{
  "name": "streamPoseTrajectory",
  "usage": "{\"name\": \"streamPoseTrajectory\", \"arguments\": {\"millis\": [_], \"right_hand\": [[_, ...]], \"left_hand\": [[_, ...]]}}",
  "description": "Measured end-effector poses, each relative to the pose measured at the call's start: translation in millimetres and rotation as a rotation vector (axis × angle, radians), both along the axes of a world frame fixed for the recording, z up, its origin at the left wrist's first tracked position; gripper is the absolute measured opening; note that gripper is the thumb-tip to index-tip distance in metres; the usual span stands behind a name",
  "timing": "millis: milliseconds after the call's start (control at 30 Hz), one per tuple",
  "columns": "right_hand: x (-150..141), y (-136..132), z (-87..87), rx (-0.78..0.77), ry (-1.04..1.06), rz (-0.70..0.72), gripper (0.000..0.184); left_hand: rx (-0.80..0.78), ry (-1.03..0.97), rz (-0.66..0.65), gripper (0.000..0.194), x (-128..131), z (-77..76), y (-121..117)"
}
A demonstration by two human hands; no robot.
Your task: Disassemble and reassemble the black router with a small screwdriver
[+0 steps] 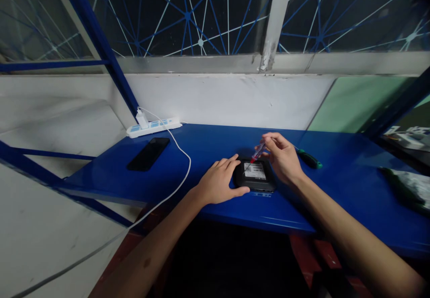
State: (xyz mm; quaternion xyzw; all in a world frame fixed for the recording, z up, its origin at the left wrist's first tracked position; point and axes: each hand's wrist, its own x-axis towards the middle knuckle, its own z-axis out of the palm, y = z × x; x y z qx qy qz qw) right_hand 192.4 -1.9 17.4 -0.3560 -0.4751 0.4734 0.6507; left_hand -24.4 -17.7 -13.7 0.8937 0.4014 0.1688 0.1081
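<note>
A small black device (254, 176) with a white label on top lies near the front edge of the blue shelf (208, 155). My left hand (220, 180) rests against the device's left side, fingers spread over its edge and thumb along its front. My right hand (284, 157) is closed in a pinch on a thin screwdriver (257, 153) with a red and clear handle. The screwdriver tip points down at the device's top, near the label's left corner.
A black phone (148, 153) lies flat at the left. Behind it a white power strip (153, 126) holds a charger whose white cable (181, 155) runs off the front edge. A green-handled tool (309, 159) lies right of my hand. A bag of items (408, 188) sits far right.
</note>
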Motion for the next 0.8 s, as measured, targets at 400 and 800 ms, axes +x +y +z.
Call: {"name": "streamPoseTrajectory", "arguments": {"millis": [400, 800], "right_hand": [[0.7, -0.5, 1.0, 0.014, -0.034, -0.016, 0.025], [-0.8, -1.2, -1.9, 0.086, -0.134, -0.100, 0.018]], "left_hand": [[-0.010, 0.006, 0.006, 0.080, 0.5, 3.4, -1.4], [-0.023, 0.005, 0.000, 0.082, 0.2, 2.8, -0.4]]}}
